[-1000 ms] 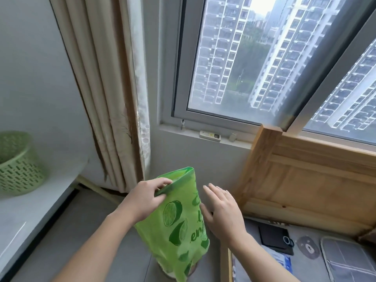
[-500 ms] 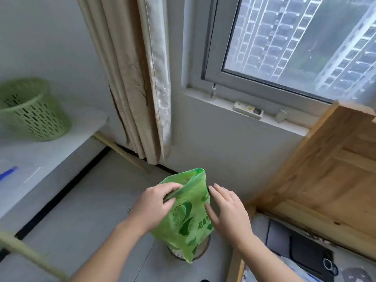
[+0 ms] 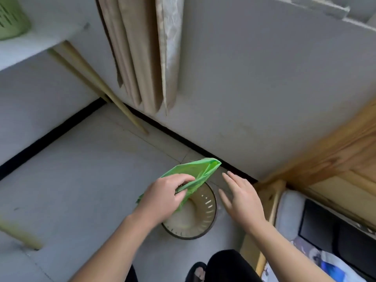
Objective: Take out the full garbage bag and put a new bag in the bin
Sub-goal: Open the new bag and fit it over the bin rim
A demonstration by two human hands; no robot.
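Two hands are low in the middle of the frame. Left hand (image 3: 162,197) pinches the green bag (image 3: 195,173) between thumb and fingers, right over the round bin (image 3: 205,218). Right hand (image 3: 243,197) is just beside the bag, fingers spread wide, holding nothing.

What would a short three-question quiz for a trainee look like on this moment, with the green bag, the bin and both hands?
1. Which hand grips the green bag?
2. True or false: the bin already has a bag lining it.
3. The right hand is: A) pinching the bag, B) open beside the bag without touching it, C) resting on the bin's rim.

Key:
1. The left hand; it pinches the bag's edge above the bin.
2. False; the bin's bare slotted wall shows, and the bag is not yet spread inside.
3. B; the fingers are spread, right of the bag.
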